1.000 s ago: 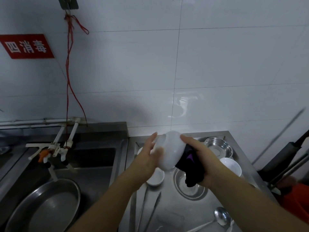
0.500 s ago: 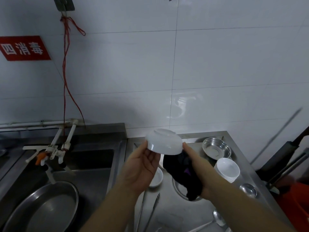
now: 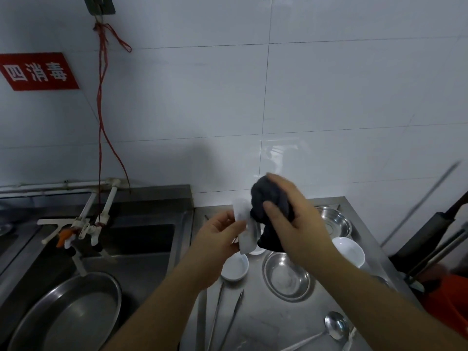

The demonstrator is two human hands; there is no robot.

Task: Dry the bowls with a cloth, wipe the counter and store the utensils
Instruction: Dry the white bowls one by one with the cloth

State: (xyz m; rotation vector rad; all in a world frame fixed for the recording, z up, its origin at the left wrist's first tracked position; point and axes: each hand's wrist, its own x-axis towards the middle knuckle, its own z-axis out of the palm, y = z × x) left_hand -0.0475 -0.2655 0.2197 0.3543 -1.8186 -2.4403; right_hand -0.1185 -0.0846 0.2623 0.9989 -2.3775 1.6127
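The steel bench point(image 3: 258, 325) beside the sink point(image 3: 141, 239) carries most of the work: a wide metal pan point(image 3: 71, 312) lies down in the sink; on the bench lie two shallow steel dishes point(image 3: 287, 277), a few small white bowls point(image 3: 348, 250), long tongs point(image 3: 228, 317) and a ladle point(image 3: 335, 325) near the front edge; above all this, held up in the air, is the white bowl point(image 3: 244, 229) now being dried, turned on edge so it looks narrow; the left hand point(image 3: 217, 236) grips it by rim and outer wall, fingers curled round it; the right hand point(image 3: 291, 214) is clamped on a bunched dark cloth point(image 3: 268, 201) and presses it against the bowl. The bowl looks like glazed ware, so likely light, stiff, breakable and slick while wet; the surest hold is probably thumb inside the rim with fingers under the foot; the cloth is soft and takes any shape, so it can be grabbed anywhere.
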